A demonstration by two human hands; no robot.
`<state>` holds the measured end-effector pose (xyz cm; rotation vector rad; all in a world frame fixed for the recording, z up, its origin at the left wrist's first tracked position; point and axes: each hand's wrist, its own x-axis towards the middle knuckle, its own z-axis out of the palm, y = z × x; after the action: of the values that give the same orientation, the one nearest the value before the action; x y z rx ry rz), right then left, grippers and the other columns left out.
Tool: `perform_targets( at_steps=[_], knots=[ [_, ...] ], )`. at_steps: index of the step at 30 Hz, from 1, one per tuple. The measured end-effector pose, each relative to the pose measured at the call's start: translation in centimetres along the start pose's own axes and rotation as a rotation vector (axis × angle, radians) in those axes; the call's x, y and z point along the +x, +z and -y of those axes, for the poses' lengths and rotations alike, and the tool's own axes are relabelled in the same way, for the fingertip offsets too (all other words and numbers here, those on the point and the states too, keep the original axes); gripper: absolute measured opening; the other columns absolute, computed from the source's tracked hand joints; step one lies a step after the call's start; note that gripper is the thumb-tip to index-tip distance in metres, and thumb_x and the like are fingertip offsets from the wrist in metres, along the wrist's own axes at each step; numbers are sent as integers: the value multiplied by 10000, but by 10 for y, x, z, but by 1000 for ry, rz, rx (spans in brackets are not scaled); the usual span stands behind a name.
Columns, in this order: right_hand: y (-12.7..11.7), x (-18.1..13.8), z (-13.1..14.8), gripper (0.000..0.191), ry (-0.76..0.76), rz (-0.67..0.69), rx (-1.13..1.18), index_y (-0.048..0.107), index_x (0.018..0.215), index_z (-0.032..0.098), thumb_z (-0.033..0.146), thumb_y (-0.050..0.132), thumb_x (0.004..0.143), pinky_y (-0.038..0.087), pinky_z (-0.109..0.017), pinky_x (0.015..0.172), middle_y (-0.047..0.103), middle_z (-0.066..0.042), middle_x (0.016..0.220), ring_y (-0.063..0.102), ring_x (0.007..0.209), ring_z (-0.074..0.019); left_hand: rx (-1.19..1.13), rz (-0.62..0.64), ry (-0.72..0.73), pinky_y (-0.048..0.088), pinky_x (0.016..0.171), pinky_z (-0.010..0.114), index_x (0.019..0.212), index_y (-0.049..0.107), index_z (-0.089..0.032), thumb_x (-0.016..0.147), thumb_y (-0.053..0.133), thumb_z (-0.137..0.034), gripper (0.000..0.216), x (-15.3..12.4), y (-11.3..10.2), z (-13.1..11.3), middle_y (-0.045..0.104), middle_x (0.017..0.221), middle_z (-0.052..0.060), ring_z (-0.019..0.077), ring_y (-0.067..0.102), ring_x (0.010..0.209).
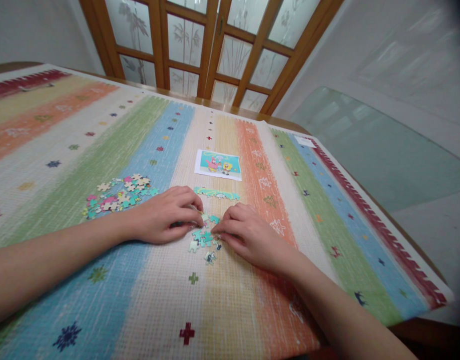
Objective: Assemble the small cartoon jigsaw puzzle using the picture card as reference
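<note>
My left hand (164, 215) rests on the striped cloth, its fingers curled down onto small turquoise jigsaw pieces. My right hand (247, 232) lies close beside it, fingertips pinched on the edge of a joined cluster of pieces (201, 237) between the two hands. A short joined strip of pieces (216, 193) lies just beyond my fingers. Further back sits the reference picture (218, 164), a small cartoon print with a white border. A heap of loose pieces (119, 196) lies to the left of my left hand.
A cloth with coloured stripes (102, 280) covers the table. Its right edge (383, 230) drops off to a pale floor. Wooden doors with frosted glass panes (210, 45) stand behind the far edge.
</note>
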<state>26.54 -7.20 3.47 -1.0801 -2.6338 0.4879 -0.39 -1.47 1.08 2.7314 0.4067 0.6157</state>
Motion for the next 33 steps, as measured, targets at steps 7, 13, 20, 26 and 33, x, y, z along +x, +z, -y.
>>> perform_targets(
  at_steps=[7,13,20,26,33],
  knots=[
    [-11,-4,-9,176,5,-15,-20,749,1019,202,186,577,988,398,-314,775,644,-52,881,562,873,-188,-44,67,29,436,983,421,1187,682,-270,941,646,-340,259,-1,-2,0,621,1177,82,247,572,1089],
    [-15,-6,-1,156,-14,106,36,751,1034,213,188,611,970,404,-327,816,695,-45,914,597,903,-185,-15,138,79,429,1014,441,1276,654,-290,942,644,-393,350,0,-3,-3,630,1216,93,266,574,1125],
    [-16,-6,4,199,17,213,40,748,1119,218,203,657,942,417,-343,841,724,-47,935,626,916,-195,22,142,139,433,1020,452,1286,655,-258,963,611,-364,342,3,-3,-9,640,1228,106,272,578,1129],
    [-12,-5,4,156,20,159,4,751,1061,213,198,642,951,421,-333,804,721,-50,900,623,874,-190,58,83,157,461,967,409,1223,683,-260,961,608,-300,275,2,-4,-8,673,1152,88,247,601,1069],
    [-6,-1,6,130,20,137,-23,747,992,196,207,619,971,419,-327,798,715,-54,878,619,857,-186,93,61,142,467,953,394,1218,687,-276,969,598,-252,265,1,-2,-3,685,1154,79,238,609,1066]
  ],
)
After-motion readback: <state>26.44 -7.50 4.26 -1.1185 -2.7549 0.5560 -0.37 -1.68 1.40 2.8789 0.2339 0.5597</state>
